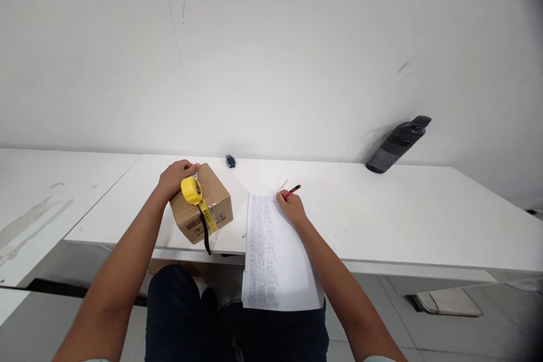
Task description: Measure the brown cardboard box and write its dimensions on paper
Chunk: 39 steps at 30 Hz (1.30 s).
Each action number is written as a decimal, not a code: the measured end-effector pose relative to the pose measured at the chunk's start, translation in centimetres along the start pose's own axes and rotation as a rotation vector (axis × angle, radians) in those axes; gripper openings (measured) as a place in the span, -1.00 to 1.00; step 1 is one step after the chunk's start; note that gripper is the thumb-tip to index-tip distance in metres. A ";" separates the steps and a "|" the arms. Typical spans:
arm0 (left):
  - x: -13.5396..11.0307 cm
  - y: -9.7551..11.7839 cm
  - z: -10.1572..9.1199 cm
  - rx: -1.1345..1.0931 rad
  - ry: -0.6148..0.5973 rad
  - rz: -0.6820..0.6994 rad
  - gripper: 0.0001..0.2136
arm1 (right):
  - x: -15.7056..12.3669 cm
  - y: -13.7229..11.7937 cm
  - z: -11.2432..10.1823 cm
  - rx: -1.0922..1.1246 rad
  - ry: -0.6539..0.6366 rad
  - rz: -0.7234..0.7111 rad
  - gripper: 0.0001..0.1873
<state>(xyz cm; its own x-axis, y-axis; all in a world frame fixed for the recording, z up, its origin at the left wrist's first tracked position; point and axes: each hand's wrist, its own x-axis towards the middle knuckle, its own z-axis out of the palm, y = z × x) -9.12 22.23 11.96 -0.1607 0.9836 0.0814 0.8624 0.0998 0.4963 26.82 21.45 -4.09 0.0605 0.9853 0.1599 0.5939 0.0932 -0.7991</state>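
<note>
My left hand (173, 177) rests on the far top corner of a small cardboard box (202, 205) with a barcode label, its fingers curled over the edge. A yellow tape measure (192, 190) sits on the box top, its yellow blade and a black strap hanging down the front face. My right hand (291, 207) is closed on a red pen (292, 191), tip near the top of a white sheet of paper (275, 254) covered in columns of writing. The sheet overhangs the table's front edge onto my lap.
The white table (382, 220) meets a white wall. A dark bottle (397, 144) leans at the back right. A small dark blue object (230, 161) lies by the wall behind the box. Another white table (42, 203) adjoins on the left.
</note>
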 end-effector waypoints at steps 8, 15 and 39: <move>0.4 -0.4 0.2 0.013 -0.009 -0.007 -0.59 | -0.1 -0.1 0.1 0.005 -0.007 -0.006 -0.67; 0.4 -0.3 0.1 0.004 -0.008 -0.021 -0.59 | -0.2 -0.2 0.0 -0.031 0.022 -0.008 -0.67; 0.5 -0.3 1.1 0.045 -0.029 0.129 -0.62 | 12.7 -9.9 11.9 -0.397 -0.087 -0.525 -0.43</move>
<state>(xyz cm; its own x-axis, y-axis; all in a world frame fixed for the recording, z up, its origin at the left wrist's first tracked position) -8.94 22.90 10.86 -0.0333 0.9926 0.1169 0.8957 -0.0223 0.4442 12.15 34.76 -1.01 -0.3727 0.8329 0.4090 0.7784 0.5206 -0.3508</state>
